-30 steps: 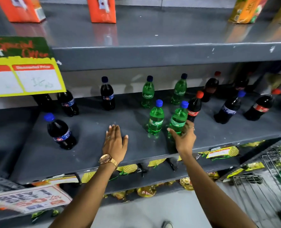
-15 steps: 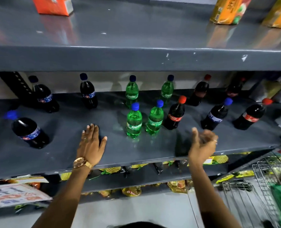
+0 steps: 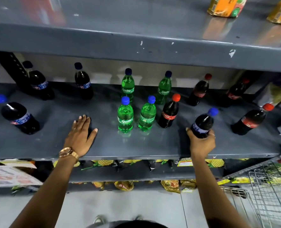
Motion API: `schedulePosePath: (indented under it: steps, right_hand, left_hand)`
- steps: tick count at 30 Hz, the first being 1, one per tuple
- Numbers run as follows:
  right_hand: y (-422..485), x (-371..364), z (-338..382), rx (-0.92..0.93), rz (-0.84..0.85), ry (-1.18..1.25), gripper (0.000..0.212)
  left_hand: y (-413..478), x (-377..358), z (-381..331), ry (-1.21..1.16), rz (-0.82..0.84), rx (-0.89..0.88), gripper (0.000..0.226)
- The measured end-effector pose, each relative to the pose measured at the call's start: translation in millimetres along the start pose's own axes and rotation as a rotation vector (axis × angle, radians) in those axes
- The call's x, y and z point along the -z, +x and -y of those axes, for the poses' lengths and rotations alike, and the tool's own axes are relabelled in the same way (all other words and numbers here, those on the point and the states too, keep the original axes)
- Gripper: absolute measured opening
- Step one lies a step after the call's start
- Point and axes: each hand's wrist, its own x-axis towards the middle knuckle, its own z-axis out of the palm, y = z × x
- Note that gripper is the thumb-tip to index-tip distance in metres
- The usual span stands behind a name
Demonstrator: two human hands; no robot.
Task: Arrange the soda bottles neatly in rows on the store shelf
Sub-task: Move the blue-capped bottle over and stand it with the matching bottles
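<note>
Soda bottles stand scattered on the grey shelf [image 3: 136,145]. My right hand [image 3: 201,143] grips the base of a dark blue-capped Pepsi bottle [image 3: 203,122] near the front right. My left hand [image 3: 81,135] lies flat and open on the shelf, left of the green Sprite bottles [image 3: 125,116]; two more Sprite bottles [image 3: 128,85] stand behind. A red-capped Coca-Cola bottle [image 3: 168,112] stands right of the Sprites, another Coca-Cola bottle [image 3: 250,120] at far right. Other Pepsi bottles [image 3: 19,116] stand at the left and back.
The upper shelf [image 3: 136,45] overhangs the bottles and carries orange juice cartons [image 3: 225,5]. Snack packets [image 3: 123,185] fill the shelves below. A wire shopping trolley [image 3: 268,191] stands at the lower right. A promo sign [image 3: 9,176] hangs at lower left.
My right hand left the front Sprite bottle, swung right and closed on the blue-capped Pepsi bottle. The view shifted right. My left hand stays flat on the shelf.
</note>
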Motion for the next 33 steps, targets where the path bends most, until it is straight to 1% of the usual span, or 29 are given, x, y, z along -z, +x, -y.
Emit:
schedulePosePath:
  steps: [3,4,6,7,11,13,15,17,19,22,25,27,29,31,33]
  right_hand:
    - [-55.5,8.4,2.0,0.08,0.154,0.046,0.043]
    - [-76.6,4.4,0.8,0.096,0.208,0.043,0.044]
    - [-96.6,7.9,-2.0,0.103,0.289,0.045,0.046]
    - [-127.6,-14.8,8.3,0.11,0.351,0.073,0.048]
    - [-179.3,-47.0,28.0,0.147,0.527,0.139,0.045]
    - [-214.1,-82.8,49.7,0.206,0.618,0.135,0.045]
    - [-237.1,-119.1,67.3,0.239,0.703,0.146,0.048]
    - [-248.4,-152.3,83.6,0.236,0.77,0.158,0.053]
    - [-250.5,-177.0,92.9,0.238,0.833,0.16,0.059]
    - [-241.3,-193.5,95.6,0.274,0.947,0.141,0.058]
    - [-232.1,-188.0,90.8,0.308,1.001,0.119,0.053]
    - [-232.3,-180.9,84.1,0.348,0.951,0.109,0.055]
    - [-234.9,-176.9,78.5,0.329,0.914,0.109,0.056]
    - [-234.0,-177.9,77.2,0.328,0.928,0.091,0.046]
    - [-233.0,-177.7,79.2,0.319,0.949,0.077,0.041]
  left_hand:
    - [-2.1,-1.0,-2.9,-0.012,-0.015,-0.001,0.063]
    - [-4.1,2.5,2.4,-0.011,-0.007,0.004,0.063]
    - [-2.0,-1.9,-13.1,-0.037,0.024,-0.016,0.062]
    - [-5.2,10.0,7.3,-0.047,-0.006,-0.002,0.062]
    - [-5.7,11.9,4.3,-0.114,0.005,-0.045,0.061]
    - [-4.9,22.5,28.6,-0.154,-0.018,-0.04,0.058]
    - [-6.0,29.3,53.0,-0.163,0.0,-0.054,0.057]
    - [-9.4,32.0,69.0,-0.171,0.003,-0.086,0.056]
    - [-12.3,34.1,77.7,-0.227,0.011,-0.079,0.056]
    - [-14.4,36.6,79.4,-0.358,0.047,-0.062,0.06]
    - [-7.6,42.5,77.3,-0.536,0.095,-0.112,0.076]
    - [-1.2,46.3,72.7,-0.645,0.14,-0.128,0.08]
    - [5.1,51.0,66.2,-0.735,0.134,-0.133,0.074]
    - [8.5,51.5,59.6,-0.755,0.047,-0.125,0.058]
    - [8.2,49.4,55.5,-0.753,-0.049,-0.08,0.049]
